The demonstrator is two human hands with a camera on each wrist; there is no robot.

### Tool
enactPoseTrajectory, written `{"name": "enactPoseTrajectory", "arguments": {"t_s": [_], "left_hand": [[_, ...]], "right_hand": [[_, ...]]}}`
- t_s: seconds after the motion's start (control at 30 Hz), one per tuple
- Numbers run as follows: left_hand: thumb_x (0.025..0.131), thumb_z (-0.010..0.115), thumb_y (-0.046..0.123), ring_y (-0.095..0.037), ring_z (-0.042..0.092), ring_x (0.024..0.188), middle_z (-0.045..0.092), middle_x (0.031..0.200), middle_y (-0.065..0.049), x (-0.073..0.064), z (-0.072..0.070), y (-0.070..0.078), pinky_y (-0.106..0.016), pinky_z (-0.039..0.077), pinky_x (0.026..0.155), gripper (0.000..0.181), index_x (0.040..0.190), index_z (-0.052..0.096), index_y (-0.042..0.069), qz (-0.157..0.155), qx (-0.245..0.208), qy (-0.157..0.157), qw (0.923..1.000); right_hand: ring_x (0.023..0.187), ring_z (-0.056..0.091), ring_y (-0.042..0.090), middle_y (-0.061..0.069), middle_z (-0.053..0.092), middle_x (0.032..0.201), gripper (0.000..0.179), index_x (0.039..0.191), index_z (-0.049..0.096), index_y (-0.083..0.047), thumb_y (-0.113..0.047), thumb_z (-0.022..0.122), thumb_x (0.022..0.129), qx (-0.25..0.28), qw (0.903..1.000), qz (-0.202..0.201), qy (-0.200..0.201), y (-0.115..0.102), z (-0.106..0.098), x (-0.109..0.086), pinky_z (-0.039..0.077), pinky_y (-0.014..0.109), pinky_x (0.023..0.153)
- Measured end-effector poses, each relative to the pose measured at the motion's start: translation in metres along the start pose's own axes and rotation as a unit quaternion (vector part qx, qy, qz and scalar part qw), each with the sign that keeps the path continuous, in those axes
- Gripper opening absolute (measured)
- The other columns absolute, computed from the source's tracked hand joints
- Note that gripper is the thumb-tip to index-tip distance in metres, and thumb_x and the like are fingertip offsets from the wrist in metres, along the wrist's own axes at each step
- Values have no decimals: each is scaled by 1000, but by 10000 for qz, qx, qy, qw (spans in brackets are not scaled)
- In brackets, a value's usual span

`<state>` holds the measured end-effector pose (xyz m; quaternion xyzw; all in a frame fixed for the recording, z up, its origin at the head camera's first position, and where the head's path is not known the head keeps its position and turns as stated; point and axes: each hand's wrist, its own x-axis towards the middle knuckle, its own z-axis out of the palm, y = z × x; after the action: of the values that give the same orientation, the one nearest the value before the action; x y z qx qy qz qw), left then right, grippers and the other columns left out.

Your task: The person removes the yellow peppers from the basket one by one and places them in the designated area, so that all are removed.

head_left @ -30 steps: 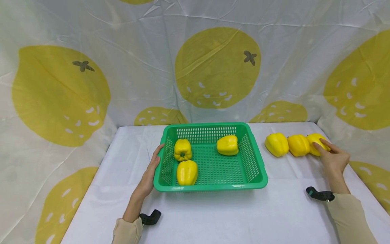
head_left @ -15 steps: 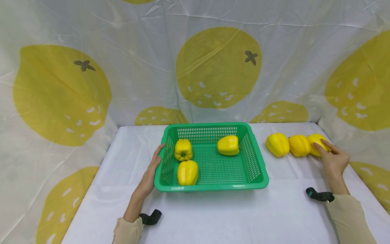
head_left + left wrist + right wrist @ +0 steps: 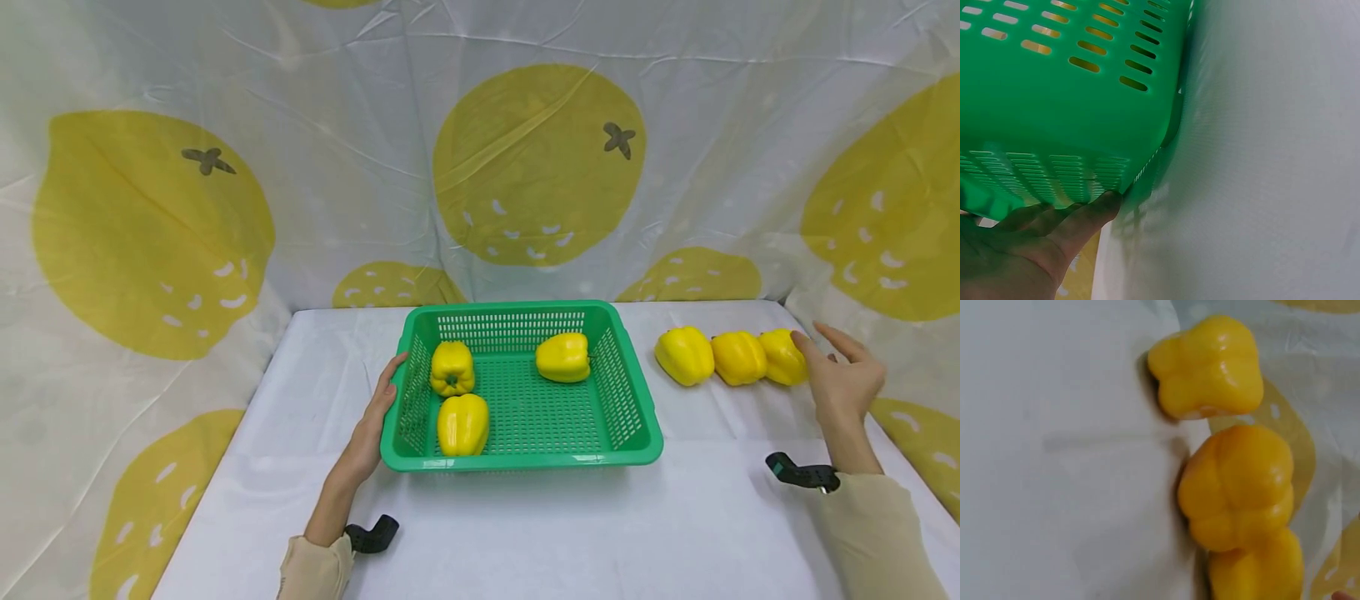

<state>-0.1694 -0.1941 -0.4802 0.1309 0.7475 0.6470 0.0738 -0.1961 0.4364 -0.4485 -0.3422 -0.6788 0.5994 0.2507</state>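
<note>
At the bottom edge, two beige sleeves, with a black wrist device at each cuff. Just beyond, at left, a left hand with fingers loosely straight, laid against the outside of a green basket's left wall — touching only. At right, a right hand holding nothing, with thumb and forefinger spread apart beside the yellow end pepper; impossible to tell whether touching. In the basket's near left corner, a yellow bell pepper; close behind it, a second pepper; well apart, near the right wall, a third pepper on its side. Right of the basket, on white cloth, in a row with the end pepper — a middle pepper against it, then a left pepper just beside. Farthest back, a pale backdrop printed with big yellow lemons.
</note>
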Motion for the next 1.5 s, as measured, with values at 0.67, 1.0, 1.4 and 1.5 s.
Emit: {"name": "enactPoseTrajectory", "arguments": {"t_s": [0.67, 1.0, 1.4, 1.5], "left_hand": [[113, 13, 43, -31, 15, 156, 2, 176, 3, 0, 1, -1, -61, 15, 122, 52, 165, 12, 39, -86, 96, 105, 9999], [113, 15, 45, -31, 14, 156, 4, 175, 3, -1, 0, -2, -63, 14, 122, 52, 165, 14, 40, -30, 69, 87, 9999], [113, 13, 46, -32, 24, 153, 6, 175, 3, 0, 1, 2, -53, 29, 117, 51, 164, 13, 43, -107, 237, 87, 9996], [113, 13, 45, -32, 26, 151, 8, 175, 3, 0, 1, 2, -51, 32, 115, 51, 164, 14, 42, -105, 245, 100, 9996]], "right_hand": [[139, 44, 11, -3, 53, 153, 54, 148, 59, -16, -33, 72, 99, -1026, 9273, -2520, -2571, -98, 85, -84, 45, 12, 105], [146, 42, 21, 3, 50, 155, 54, 149, 58, -19, -33, 72, 99, -1043, 8892, -2902, -3378, -121, 124, -120, 43, 40, 116], [142, 49, 24, 2, 48, 158, 55, 149, 57, -18, -33, 73, 98, -712, 8781, -2872, -3760, -121, 161, -141, 46, 43, 114], [144, 47, 26, 4, 47, 159, 56, 150, 56, -18, -32, 73, 98, -660, 8738, -2836, -3894, -115, 169, -143, 44, 47, 116]]}}
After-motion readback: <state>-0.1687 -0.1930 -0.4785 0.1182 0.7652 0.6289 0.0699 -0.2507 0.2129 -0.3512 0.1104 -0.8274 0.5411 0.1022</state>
